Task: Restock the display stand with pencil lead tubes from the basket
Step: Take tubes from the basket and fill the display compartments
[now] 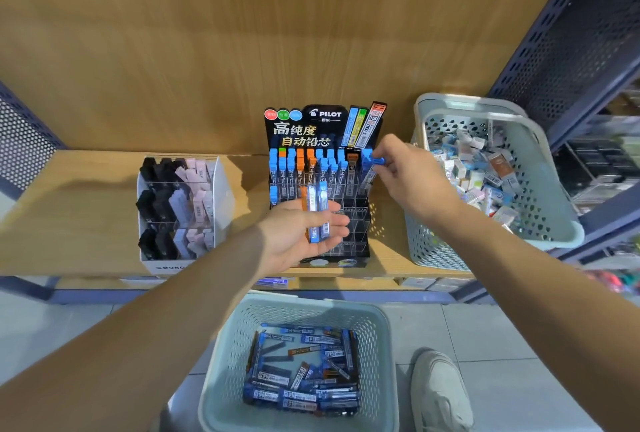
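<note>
- The right hand (412, 177) pinches a blue tube (372, 163) near its cap. The tube is at the right end of the top row of the stand (323, 126).
- I think the tube is going into a slot there. I cannot tell if its bottom is in the slot yet.
- The left hand (301, 237) is palm up in front of the stand. Its fingers are nearly straight.
- Three spare tubes (316, 213) lie across that hand. Nothing squeezes them.
- Many more tubes lie in a heap in the floor basket (311, 308), below the shelf (86, 210).
- If the left hand tips, the spare tubes could roll off. They might fall on the floor and miss the basket.
- The slots are small and close together. The blue tube could hit an edge and not go in.
- A hard push could tip the tubes standing beside it.
- The stand looks light. A shove from the right hand could slide it back or knock it over.
- The side basket (464, 102) is just beside the right arm. A quick pull back could bump it.
- The caps are blue or orange. A tube could end up with the wrong colour.
</note>
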